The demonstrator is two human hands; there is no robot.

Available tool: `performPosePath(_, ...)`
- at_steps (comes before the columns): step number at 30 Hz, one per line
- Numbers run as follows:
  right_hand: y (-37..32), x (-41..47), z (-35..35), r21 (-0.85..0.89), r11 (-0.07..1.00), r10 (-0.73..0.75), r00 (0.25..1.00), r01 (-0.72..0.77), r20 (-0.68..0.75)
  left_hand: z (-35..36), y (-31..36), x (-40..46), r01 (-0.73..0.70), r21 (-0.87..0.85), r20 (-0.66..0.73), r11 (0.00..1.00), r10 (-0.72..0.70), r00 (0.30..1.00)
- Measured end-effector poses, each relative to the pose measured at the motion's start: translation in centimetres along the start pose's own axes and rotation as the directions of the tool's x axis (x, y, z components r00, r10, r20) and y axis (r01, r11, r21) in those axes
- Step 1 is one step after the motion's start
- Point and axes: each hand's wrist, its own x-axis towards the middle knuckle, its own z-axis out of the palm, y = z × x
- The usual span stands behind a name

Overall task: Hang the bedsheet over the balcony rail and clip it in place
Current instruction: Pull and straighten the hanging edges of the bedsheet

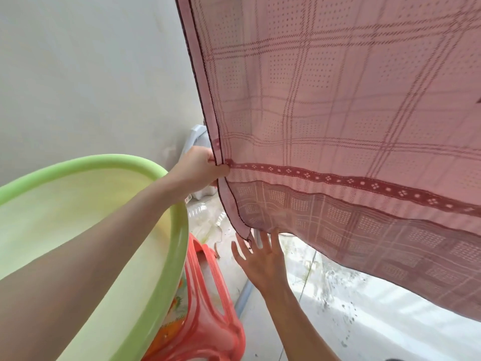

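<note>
Bedsheet [338, 113] is hanging thin and limp; left hand [200, 168] is pinching its left hem, right hand [260, 259] is reaching spread-fingered beneath the corner.

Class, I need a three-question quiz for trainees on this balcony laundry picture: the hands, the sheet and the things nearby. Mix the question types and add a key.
1. True or false: the left hand pinches the side edge of the pink checked bedsheet.
2. The right hand is: A) gripping a clip; B) open, fingers spread, at the bedsheet's lower corner; C) resting on the basin.
3. Fill in: the light green round plastic basin sits beside a ____ plastic stool.

Key: 1 true; 2 B; 3 red.
</note>
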Motion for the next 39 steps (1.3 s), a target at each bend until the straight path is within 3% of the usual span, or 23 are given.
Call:
performPosePath(6, 0.8, 1.0, 1.0, 0.05, 0.999, 0.003, 0.993, 0.003, -0.117, -0.7, 0.1, -1.1, -0.067, 0.013, 0.132, 0.998, 0.064, 0.989)
performPosePath(11, 1.7, 1.3, 1.0, -0.002, 1.0, 0.029, 0.987, -0.03, -0.158, -0.9, -0.2, -0.8, -0.026, 0.007, 0.166, 1.0, 0.024, 0.986)
performPosePath(16, 2.0, 1.2, 1.2, -0.002, 1.0, 0.026, 0.976, -0.027, -0.216, 1.3, 0.6, -0.4, 0.125, -0.158, -0.053, 0.98, -0.135, 0.989)
performPosePath(19, 1.7, 0.7, 1.3, -0.009, 0.999, 0.028, 0.973, -0.031, -0.23, 4.5, 1.8, -0.9, 0.161, -0.231, -0.268, 0.959, -0.222, 0.938)
performPosePath(24, 0.5, -0.2, -0.1, -0.055, 0.997, 0.042, 0.971, -0.057, -0.234, 10.0, 0.4, -4.4, 0.041, -0.33, -0.504, 0.943, -0.213, 0.837)
performPosePath(31, -0.1, 0.8, -1.9, -0.253, 0.966, 0.026, 0.99, -0.06, -0.135, 14.0, -5.5, -6.5, 0.067, -0.19, -0.522, 0.979, -0.159, 0.838)
performPosePath(39, -2.1, -1.5, -3.5, -0.323, 0.947, -0.04, 0.994, 0.005, -0.102, 14.3, -9.1, -6.4, 0.086, -0.099, -0.524, 0.991, -0.126, 0.842)
